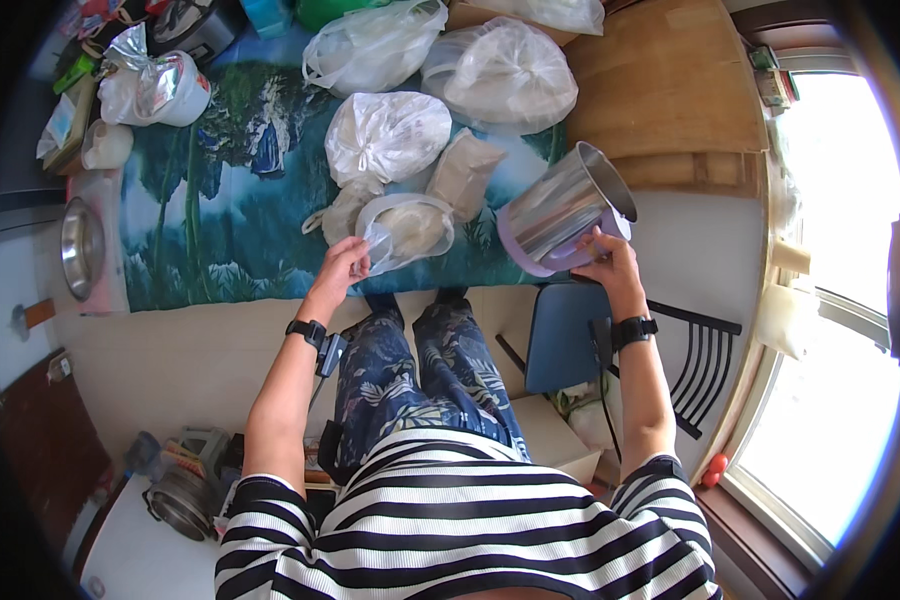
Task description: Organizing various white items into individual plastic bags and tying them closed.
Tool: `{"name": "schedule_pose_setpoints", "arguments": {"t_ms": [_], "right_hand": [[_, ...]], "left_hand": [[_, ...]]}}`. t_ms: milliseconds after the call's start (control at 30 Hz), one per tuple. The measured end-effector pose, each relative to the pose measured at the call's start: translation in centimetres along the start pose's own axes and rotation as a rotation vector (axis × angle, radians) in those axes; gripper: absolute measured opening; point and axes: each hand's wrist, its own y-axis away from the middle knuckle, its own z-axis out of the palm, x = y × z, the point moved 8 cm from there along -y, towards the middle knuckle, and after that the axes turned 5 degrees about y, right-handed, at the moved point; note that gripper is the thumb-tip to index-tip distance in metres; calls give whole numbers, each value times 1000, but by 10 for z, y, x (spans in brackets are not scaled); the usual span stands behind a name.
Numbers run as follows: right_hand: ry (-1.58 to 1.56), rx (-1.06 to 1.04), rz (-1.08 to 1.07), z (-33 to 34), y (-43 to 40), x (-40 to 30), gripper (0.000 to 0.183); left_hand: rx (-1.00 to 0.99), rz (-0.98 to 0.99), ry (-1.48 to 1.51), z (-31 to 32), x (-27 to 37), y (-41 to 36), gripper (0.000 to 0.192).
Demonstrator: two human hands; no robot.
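Observation:
My right hand (pixel 611 262) grips the handle of a stainless-steel jug with a lilac base (pixel 562 210), which leans to the right near the table's front edge. The fingers of my left hand (pixel 339 271) pinch the rim of a clear plastic bag (pixel 405 229) with pale contents. Touching that bag are a small knotted plastic bag (pixel 347 210) on its left and a light brown packet (pixel 465 174) behind. A white tied plastic bag (pixel 388 139) sits farther back. The jug's bottom and contents are hidden from me.
The table wears a landscape-printed cloth (pixel 217 225). Large clear bags (pixel 506 75) and a white tub (pixel 184 90) stand at the back. A steel bowl (pixel 82 247) is at far left. A blue-seated chair (pixel 566 337) stands below the jug, and wooden boards (pixel 667 82) are at the back right.

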Motion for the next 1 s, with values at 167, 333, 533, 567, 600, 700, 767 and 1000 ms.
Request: {"name": "schedule_pose_setpoints", "arguments": {"t_ms": [167,333,533,567,600,700,767,1000], "right_hand": [[71,211,-286,-38,-75,-12,25],[-135,314,-215,-10,-116,11,36],[-166,182,40,17,-140,116,62],[-169,187,45,14,-130,111,62],[-139,161,105,10,-124,109,65],[-53,61,132,-1,-119,102,69],[-32,48,101,-9,-120,85,70],[-173,294,169,-59,-181,73,59]], "left_hand": [[83,-10,-4,6,0,6,16],[183,-30,5,8,-6,16,15],[274,-109,26,15,-6,18,16],[259,-91,10,18,-4,16,17],[238,-70,-4,21,-2,12,18],[231,-72,-64,23,0,7,20],[210,-62,-66,26,1,4,21],[174,-61,-138,31,6,1,25]]}}
